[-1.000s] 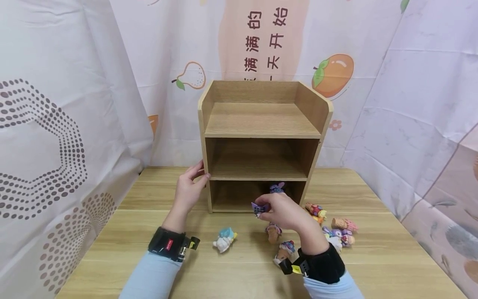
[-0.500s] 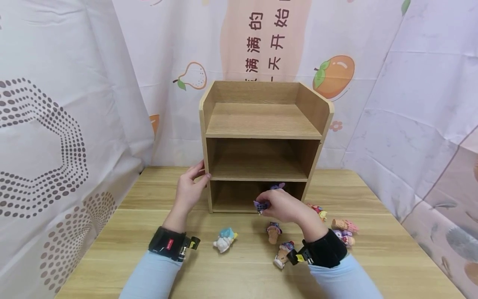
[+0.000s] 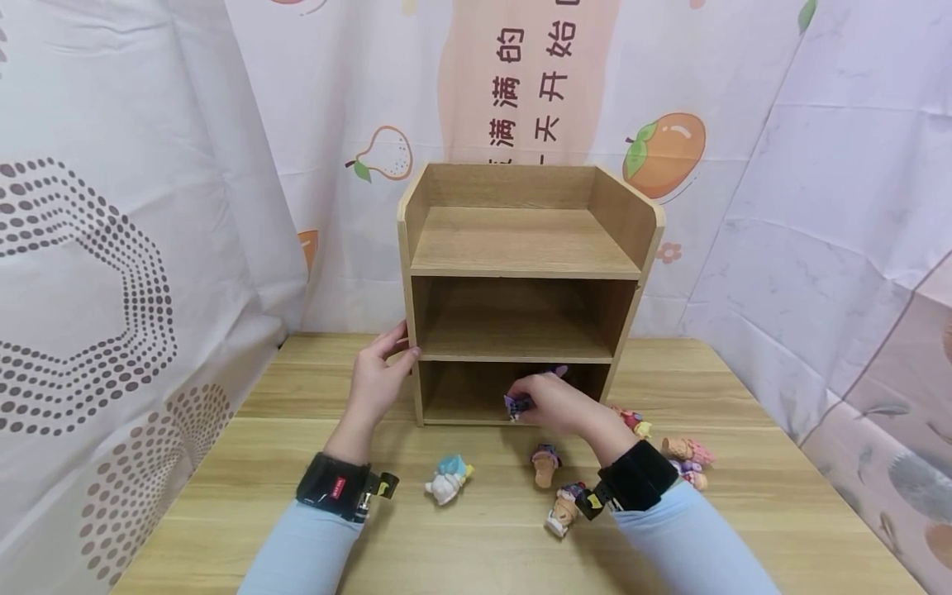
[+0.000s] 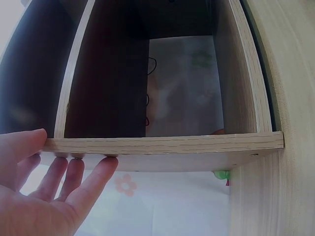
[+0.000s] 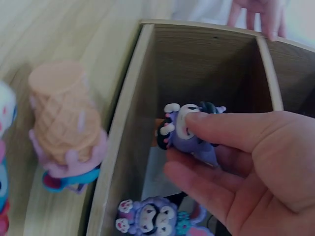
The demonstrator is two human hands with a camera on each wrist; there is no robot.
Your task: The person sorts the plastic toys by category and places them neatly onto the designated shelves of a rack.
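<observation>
My left hand (image 3: 377,376) holds the left side panel of a small wooden shelf (image 3: 524,240), thumb at its front edge and fingertips (image 4: 109,163) against the outer face. Between the thumb and fingers of my right hand (image 3: 554,403) is a small purple figurine (image 5: 189,128) with a white face and dark parts. It is at the opening of the bottom compartment, tilted in the right wrist view. Inside that compartment, on its right side, another purple figurine (image 5: 155,216) with large ears stands; in the head view my right hand mostly hides it.
On the wooden table (image 3: 297,529) lie a white and blue figurine (image 3: 448,479) and two cone-shaped figurines, one (image 3: 546,465) nearer the shelf, the other (image 3: 565,508) by my right wrist. Several more figurines (image 3: 687,452) lie right of the shelf, partly behind my arm. Printed curtains hang behind.
My right hand, with the purple figurine, has shifted slightly toward the bottom compartment, covering more of the figurine inside. My right forearm has swung right. The left hand keeps its place.
</observation>
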